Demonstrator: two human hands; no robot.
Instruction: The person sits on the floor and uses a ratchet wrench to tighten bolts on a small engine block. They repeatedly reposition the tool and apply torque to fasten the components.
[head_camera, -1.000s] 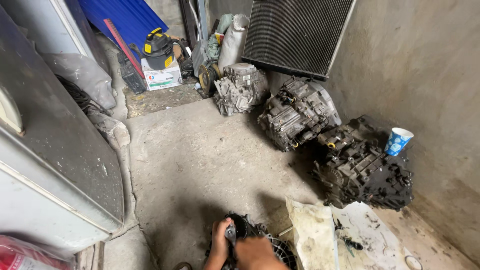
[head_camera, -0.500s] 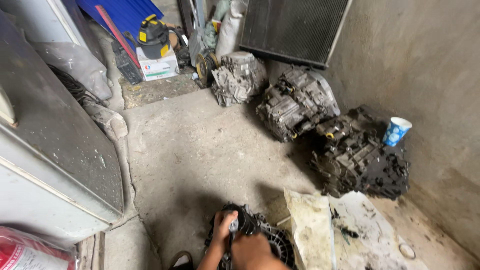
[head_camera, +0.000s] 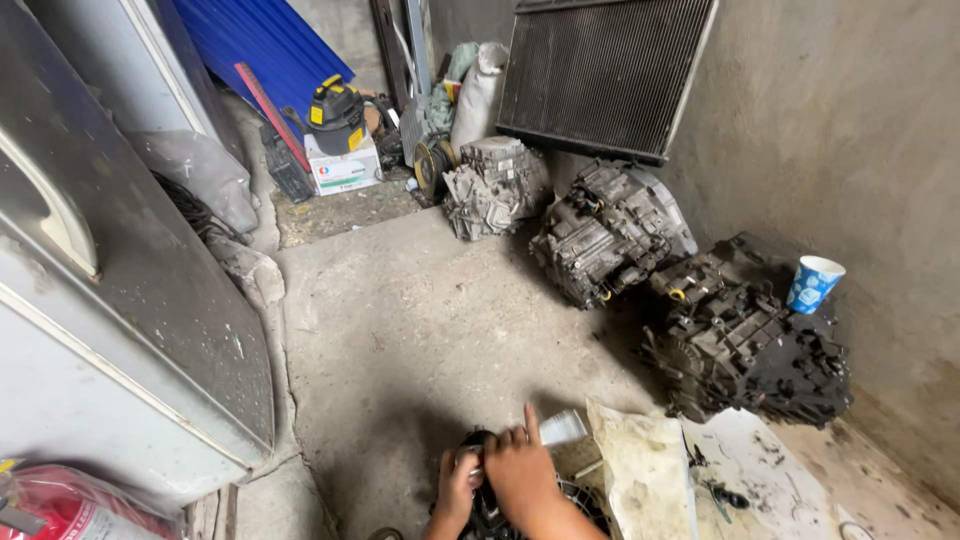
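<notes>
We see a bare concrete floor (head_camera: 400, 330), dusty and stained. Along the right wall sit three greasy gearbox housings (head_camera: 610, 235); a blue-and-white paper cup (head_camera: 814, 283) rests atop the darkest. A stained sheet (head_camera: 740, 470) lies at the bottom. A white box (head_camera: 343, 168) sits at the back.

radiator (head_camera: 600, 75) far ahead against wall | three greasy gearboxes (head_camera: 610, 235) ahead-right | paper cup (head_camera: 813, 283) far right | stained sheet (head_camera: 650, 475) just right | vacuum (head_camera: 335, 115) far ahead-left

Both hands are low and close together. The left hand (head_camera: 457, 487) is curled with its fingers bent. The right hand (head_camera: 520, 470) lies over it, one finger pointing up.
</notes>
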